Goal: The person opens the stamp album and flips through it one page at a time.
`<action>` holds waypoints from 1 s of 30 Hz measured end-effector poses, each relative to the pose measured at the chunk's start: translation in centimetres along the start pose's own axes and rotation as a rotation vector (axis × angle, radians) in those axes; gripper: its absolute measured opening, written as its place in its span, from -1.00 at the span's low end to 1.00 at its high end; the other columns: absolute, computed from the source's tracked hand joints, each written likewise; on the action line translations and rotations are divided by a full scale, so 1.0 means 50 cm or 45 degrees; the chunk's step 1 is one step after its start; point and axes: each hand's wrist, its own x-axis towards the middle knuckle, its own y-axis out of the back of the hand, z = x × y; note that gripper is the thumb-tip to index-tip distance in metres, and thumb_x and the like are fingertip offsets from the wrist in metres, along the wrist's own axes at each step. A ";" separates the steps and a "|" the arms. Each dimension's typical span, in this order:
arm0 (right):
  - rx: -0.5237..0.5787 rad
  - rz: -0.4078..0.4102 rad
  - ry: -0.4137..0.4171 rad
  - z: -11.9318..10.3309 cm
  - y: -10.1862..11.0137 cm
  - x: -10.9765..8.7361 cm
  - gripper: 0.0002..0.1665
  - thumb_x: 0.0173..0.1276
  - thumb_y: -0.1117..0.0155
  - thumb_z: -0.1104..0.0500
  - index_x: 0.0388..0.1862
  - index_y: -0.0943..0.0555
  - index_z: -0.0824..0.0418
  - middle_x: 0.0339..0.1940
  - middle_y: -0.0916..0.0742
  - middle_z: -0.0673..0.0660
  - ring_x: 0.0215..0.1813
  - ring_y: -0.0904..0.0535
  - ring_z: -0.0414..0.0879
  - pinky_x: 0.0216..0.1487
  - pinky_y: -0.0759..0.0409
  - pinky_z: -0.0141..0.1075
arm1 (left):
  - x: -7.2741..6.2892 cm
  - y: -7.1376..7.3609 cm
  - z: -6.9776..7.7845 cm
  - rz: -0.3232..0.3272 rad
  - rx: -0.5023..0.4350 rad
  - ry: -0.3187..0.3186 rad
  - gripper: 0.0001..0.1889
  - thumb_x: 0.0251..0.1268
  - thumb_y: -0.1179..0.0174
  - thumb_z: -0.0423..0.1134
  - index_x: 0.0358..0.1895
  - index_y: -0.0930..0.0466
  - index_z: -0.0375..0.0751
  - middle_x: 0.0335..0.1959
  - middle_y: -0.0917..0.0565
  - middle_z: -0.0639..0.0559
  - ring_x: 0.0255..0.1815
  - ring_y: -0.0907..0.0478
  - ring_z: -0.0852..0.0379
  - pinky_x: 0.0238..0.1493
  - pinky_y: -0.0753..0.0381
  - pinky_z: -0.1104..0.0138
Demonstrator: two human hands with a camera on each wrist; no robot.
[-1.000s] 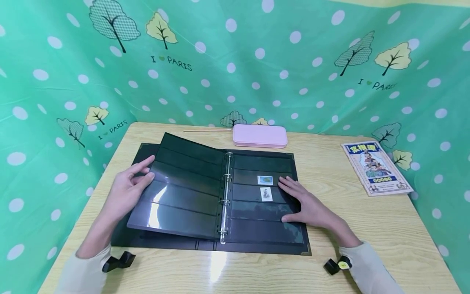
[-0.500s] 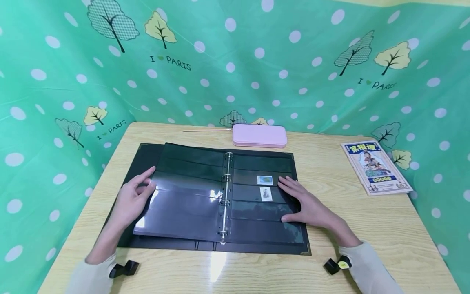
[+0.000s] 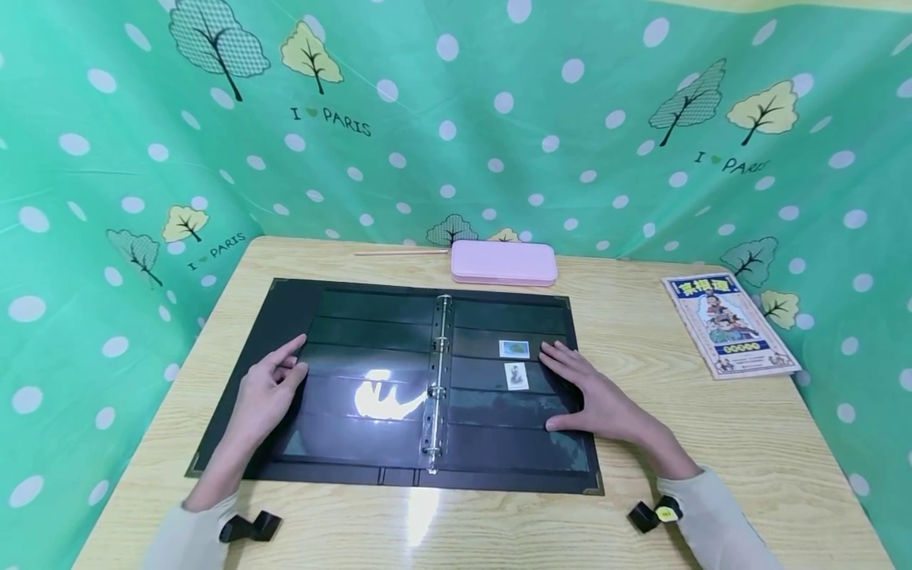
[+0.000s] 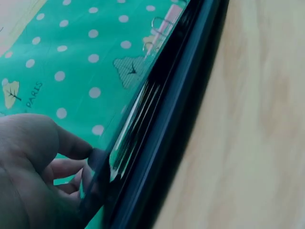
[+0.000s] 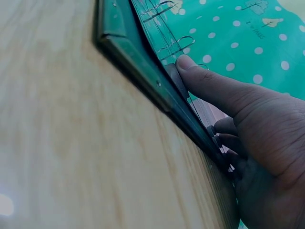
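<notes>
A black ring-bound stamp album (image 3: 292,301) lies spread on the table, with dark strip-pocket pages on both sides of its metal rings (image 3: 442,348). My left hand (image 3: 264,400) is at the outer edge of the left page (image 3: 370,332), index finger and thumb tips touching it. The right page (image 3: 506,443) carries a blue stamp (image 3: 514,349) and a pale portrait stamp (image 3: 516,376). Spread along that page's outer edge, my right hand (image 3: 602,400) rests with fingertips beside the stamps and thumb lower down. In the right wrist view, its thumb (image 5: 200,78) lies on the page.
Behind the album, a pink pencil case (image 3: 504,263) and a thin stick (image 3: 402,253) lie near the table's back edge. An illustrated booklet (image 3: 730,324) sits at the right. A green polka-dot cloth (image 3: 456,119) hangs around the table.
The left page has come down from a raised slant to lie flat. My left hand moved down and slightly right along with it. My right hand has stayed put.
</notes>
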 end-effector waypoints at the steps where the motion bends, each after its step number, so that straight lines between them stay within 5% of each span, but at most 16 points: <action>1: 0.004 -0.002 -0.005 0.000 0.000 0.000 0.33 0.23 -0.79 -0.15 0.82 -0.27 0.16 0.85 -0.23 0.19 0.85 0.05 0.33 0.64 -0.19 0.46 | 0.001 -0.005 -0.003 0.023 0.011 -0.004 -0.48 0.62 -0.23 -0.34 0.57 -0.56 -0.29 -0.04 -0.67 -0.19 -0.28 -0.59 0.13 -0.29 -0.44 0.43; 5: 0.018 -0.013 -0.017 0.000 0.000 0.002 0.34 0.22 -0.79 -0.16 0.83 -0.26 0.13 0.87 -0.22 0.15 0.86 0.07 0.29 0.66 -0.17 0.43 | -0.002 -0.014 -0.004 0.082 0.024 -0.035 -0.50 0.59 -0.26 -0.36 0.52 -0.60 -0.33 -0.01 -0.63 -0.19 -0.10 -0.69 0.01 -0.13 -0.41 0.58; 11: 0.018 -0.014 -0.018 0.000 0.000 0.004 0.35 0.22 -0.79 -0.17 0.83 -0.25 0.14 0.87 -0.21 0.15 0.86 0.08 0.29 0.66 -0.16 0.44 | -0.005 -0.014 0.006 0.138 -0.017 0.009 -0.57 0.61 -0.29 -0.36 0.44 -0.67 -0.37 0.11 -0.63 -0.26 -0.17 -0.55 0.59 -0.15 -0.42 0.75; 14: 0.015 -0.012 -0.019 -0.001 0.001 0.005 0.35 0.22 -0.78 -0.17 0.84 -0.25 0.13 0.87 -0.21 0.14 0.87 0.09 0.28 0.66 -0.16 0.43 | -0.007 -0.017 0.009 0.151 -0.028 0.026 -0.58 0.60 -0.30 -0.37 0.42 -0.69 -0.38 0.11 -0.64 -0.27 -0.22 -0.45 0.72 -0.17 -0.44 0.77; 30: 0.019 -0.001 -0.022 0.000 0.000 -0.001 0.33 0.24 -0.77 -0.18 0.83 -0.26 0.15 0.86 -0.22 0.18 0.85 0.07 0.33 0.64 -0.16 0.48 | -0.016 -0.038 0.008 0.266 0.004 -0.058 -0.68 0.51 -0.37 -0.43 0.25 -0.81 -0.31 -0.02 -0.73 -0.20 -0.16 -0.46 0.49 -0.11 -0.42 0.71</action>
